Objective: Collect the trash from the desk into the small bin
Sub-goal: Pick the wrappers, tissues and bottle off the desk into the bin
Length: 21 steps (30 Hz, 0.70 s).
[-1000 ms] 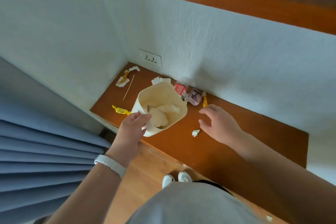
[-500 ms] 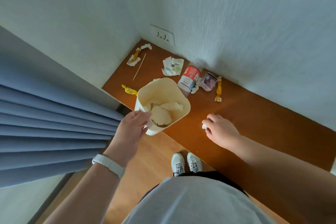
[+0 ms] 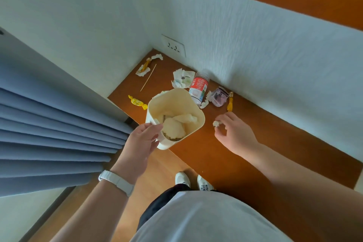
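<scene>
My left hand (image 3: pixel 140 144) grips the near rim of a small cream bin (image 3: pixel 188 104), held over the desk's front edge with crumpled tissues inside. My right hand (image 3: pixel 234 133) pinches a small white paper scrap (image 3: pixel 216 123) just right of the bin, lifted off the brown desk (image 3: pixel 275 139). Behind the bin lie a red-labelled bottle (image 3: pixel 198 88), a crumpled white paper (image 3: pixel 181 78), a purple wrapper (image 3: pixel 219 96) and an orange candy wrapper (image 3: pixel 229 102). A yellow candy (image 3: pixel 137 102) and a wooden skewer (image 3: pixel 148 77) lie to the left.
More torn paper and an orange wrapper (image 3: pixel 146 66) sit in the desk's far left corner under a wall socket (image 3: pixel 173 45). White walls close the desk at back and left. A blue curtain (image 3: pixel 49 133) hangs at left. My shoes (image 3: pixel 193 181) stand on the wooden floor.
My right hand has closed on the small white scrap and lifted it off the desk toward the bin. My left hand has kept hold of the bin.
</scene>
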Available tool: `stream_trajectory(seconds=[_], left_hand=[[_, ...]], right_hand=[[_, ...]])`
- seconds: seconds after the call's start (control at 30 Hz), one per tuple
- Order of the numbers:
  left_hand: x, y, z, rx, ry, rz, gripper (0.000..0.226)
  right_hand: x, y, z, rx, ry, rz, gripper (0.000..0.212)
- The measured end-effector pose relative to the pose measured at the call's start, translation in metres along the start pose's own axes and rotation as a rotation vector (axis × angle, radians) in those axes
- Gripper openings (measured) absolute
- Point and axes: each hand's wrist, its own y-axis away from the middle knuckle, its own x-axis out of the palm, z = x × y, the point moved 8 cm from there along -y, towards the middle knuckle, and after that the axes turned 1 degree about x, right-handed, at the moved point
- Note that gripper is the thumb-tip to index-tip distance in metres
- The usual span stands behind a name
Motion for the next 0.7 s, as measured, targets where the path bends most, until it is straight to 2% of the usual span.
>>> stream_trajectory(seconds=[0.13, 0.33, 0.53, 0.7], left_hand=[[-0.005, 0.004, 0.002, 0.013, 0.0, -0.008, 0.014], [-0.021, 0.001, 0.005, 0.007, 0.003, -0.018, 0.02], [-0.037, -0.004, 0.001, 0.005, 0.02, -0.026, 0.02], [-0.049, -0.008, -0.008, 0.011, 0.054, -0.047, 0.019]], right_hand=[[-0.049, -0.022, 0.052, -0.182, -0.147, -0.154, 0.026], [-0.034, -0.037, 0.134, -0.427, -0.066, -0.026, 0.021], [-0.009, -0.046, 0.153, -0.461, 0.0, 0.09, 0.034], [-0.03, -0.059, 0.13, -0.37, -0.115, -0.022, 0.037]])
